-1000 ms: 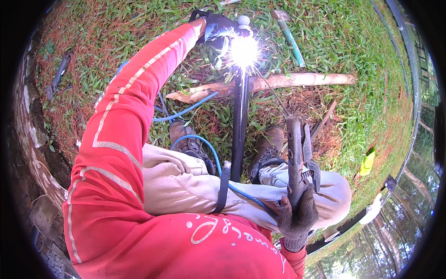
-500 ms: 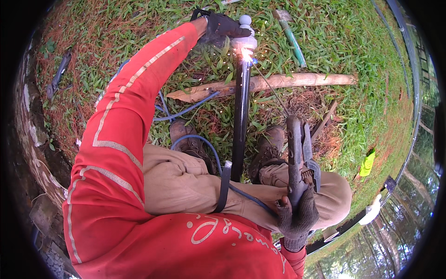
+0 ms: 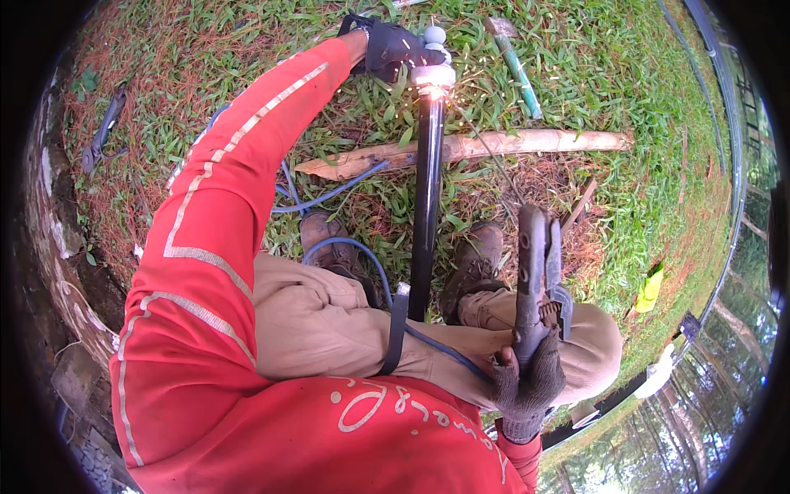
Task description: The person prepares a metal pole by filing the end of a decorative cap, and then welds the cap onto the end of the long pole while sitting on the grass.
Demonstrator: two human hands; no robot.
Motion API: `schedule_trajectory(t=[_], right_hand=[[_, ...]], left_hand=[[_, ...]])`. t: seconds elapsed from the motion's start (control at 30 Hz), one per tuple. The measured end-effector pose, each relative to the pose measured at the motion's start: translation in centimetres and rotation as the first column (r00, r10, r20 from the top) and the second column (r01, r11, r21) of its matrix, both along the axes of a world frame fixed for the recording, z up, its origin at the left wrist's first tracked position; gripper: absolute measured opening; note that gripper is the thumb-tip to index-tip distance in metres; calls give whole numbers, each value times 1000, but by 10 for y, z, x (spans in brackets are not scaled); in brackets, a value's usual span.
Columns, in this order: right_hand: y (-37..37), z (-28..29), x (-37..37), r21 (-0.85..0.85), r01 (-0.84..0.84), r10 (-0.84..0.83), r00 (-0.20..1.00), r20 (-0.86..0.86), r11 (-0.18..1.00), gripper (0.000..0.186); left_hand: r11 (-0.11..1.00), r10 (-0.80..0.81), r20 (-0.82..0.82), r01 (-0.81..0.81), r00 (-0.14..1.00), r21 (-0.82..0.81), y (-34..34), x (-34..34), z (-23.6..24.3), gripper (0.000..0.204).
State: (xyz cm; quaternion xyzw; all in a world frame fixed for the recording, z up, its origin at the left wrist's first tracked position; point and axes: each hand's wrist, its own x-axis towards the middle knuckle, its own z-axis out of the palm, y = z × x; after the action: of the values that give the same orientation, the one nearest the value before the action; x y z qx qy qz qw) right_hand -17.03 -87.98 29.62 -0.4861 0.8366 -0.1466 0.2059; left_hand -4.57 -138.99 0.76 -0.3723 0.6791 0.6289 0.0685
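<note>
Soft, even daylight through a strong fisheye

No hard shadows fall on the grass (image 3: 625, 90); a small bright glare sits at the far centre, straight edges bend toward the black rim, and the right edge blurs.

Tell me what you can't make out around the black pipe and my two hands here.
Head view only:
- Top joint of the black pipe: covered by the gloved left hand and sparks.
- Pipe's lower end: behind the knee.
- Right hand grips a dark tool; its jaw end is too foreshortened to identify.
</note>
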Motion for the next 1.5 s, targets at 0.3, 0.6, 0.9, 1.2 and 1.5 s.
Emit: schedule_trajectory(t=[0.3,0.6,0.9,1.2,1.5], right_hand=[[-2,0,1,-29,68,-66,996,67,997,68],[0,-3,1,-61,27,-27,1000,15,998,67],[-2,-2,1,-9,38,-37,996,77,999,66],[-2,-2,0,4,23,-23,998,59,1000,68],[-3,-4,0,-3,37,-37,999,40,999,68]], left_hand=[[1000,0,-28,1,1000,30,-4,-2,-8,78],[1000,-6,60,6,998,3,2,-5,22,76],[999,21,111,-18,994,-34,-3,3,5,75],[999,25,55,-27,998,38,4,-2,29,77],[999,26,39,-24,999,-45,8,-2,24,76]])
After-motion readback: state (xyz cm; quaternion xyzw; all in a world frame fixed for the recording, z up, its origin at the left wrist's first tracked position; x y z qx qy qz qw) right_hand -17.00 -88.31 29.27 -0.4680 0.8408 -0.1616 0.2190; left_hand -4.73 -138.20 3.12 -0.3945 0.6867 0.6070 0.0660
